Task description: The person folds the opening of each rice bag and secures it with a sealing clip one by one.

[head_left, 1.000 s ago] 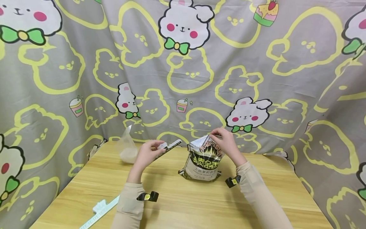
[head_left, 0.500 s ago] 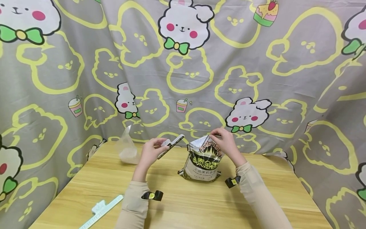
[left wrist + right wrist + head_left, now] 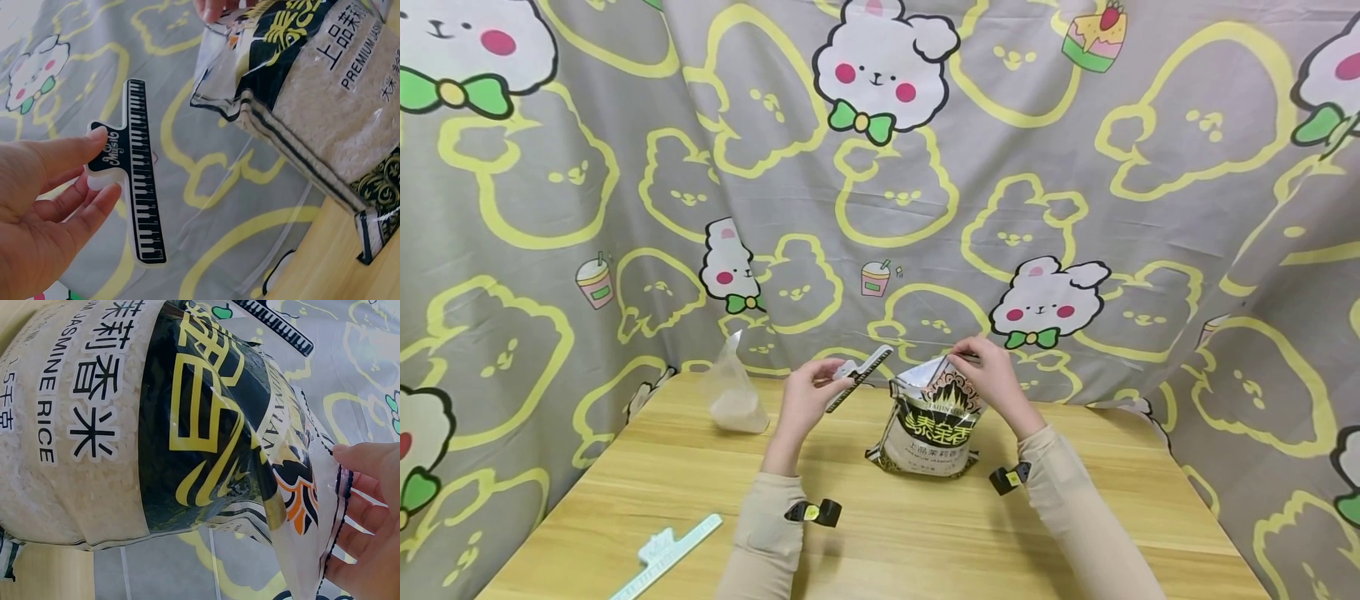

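Note:
A bag of jasmine rice (image 3: 928,437) stands upright on the wooden table, its top edge folded over at one corner. My right hand (image 3: 985,375) pinches that top edge between thumb and fingers, as the right wrist view shows up close. To the left of the bag, my left hand (image 3: 811,400) holds a clip (image 3: 142,175) with a black-and-white piano-key pattern by its handle, thumb on one side and fingers on the other. The clip's long bar tilts up toward the bag, with a gap between them.
Behind my left hand, a translucent plastic bag (image 3: 737,404) with white contents stands on the table (image 3: 880,533). A light blue clip (image 3: 670,554) lies at the front left. A patterned curtain (image 3: 805,200) hangs round the table's back and sides.
My left hand has moved right and slightly up, bringing the piano-key clip closer to the rice bag. My right hand keeps its pinch on the bag's top edge.

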The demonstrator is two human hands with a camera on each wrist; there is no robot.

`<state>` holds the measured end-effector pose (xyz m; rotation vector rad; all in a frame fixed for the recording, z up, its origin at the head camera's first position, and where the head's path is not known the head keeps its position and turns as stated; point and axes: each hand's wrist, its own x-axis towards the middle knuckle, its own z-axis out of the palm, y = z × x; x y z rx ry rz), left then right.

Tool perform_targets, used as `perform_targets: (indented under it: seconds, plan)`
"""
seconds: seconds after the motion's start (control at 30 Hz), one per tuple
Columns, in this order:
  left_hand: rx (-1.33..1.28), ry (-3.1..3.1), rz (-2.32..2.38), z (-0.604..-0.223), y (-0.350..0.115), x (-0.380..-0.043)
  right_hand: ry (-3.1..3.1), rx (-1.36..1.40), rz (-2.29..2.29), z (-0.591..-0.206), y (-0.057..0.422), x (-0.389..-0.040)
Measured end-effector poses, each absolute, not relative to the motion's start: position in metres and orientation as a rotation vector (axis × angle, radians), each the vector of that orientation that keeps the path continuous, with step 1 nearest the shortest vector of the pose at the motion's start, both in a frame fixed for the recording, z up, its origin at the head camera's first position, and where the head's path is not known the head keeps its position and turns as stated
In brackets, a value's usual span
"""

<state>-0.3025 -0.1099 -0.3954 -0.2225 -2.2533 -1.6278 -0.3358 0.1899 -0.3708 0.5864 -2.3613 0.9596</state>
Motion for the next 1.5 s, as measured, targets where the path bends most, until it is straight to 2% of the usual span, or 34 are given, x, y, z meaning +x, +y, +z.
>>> perform_targets:
  seconds: [1.5]
  plan:
    - [-0.262,-2.077,-1.696,-0.409,-0.075,-0.321,-2.356,0.581,0.966,-0.370,0.192,-0.334]
